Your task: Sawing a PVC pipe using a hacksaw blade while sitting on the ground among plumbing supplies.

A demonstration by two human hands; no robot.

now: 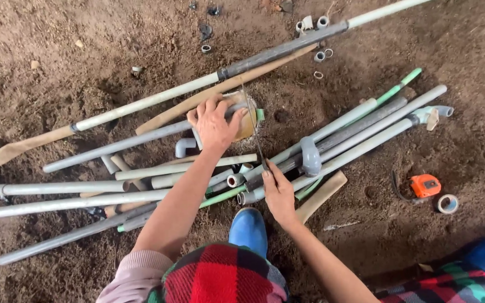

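Grey pipes [141, 185] crowding both hands, left hand [214, 124], right hand [279, 193] gripping hacksaw blade [254, 132]

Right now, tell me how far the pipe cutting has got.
Done: short cut rings lie on the soil. In hand: the left hand presses a grey plastic pipe down, and the right hand holds a thin saw blade across it. Left: whether the cut has started cannot be told.
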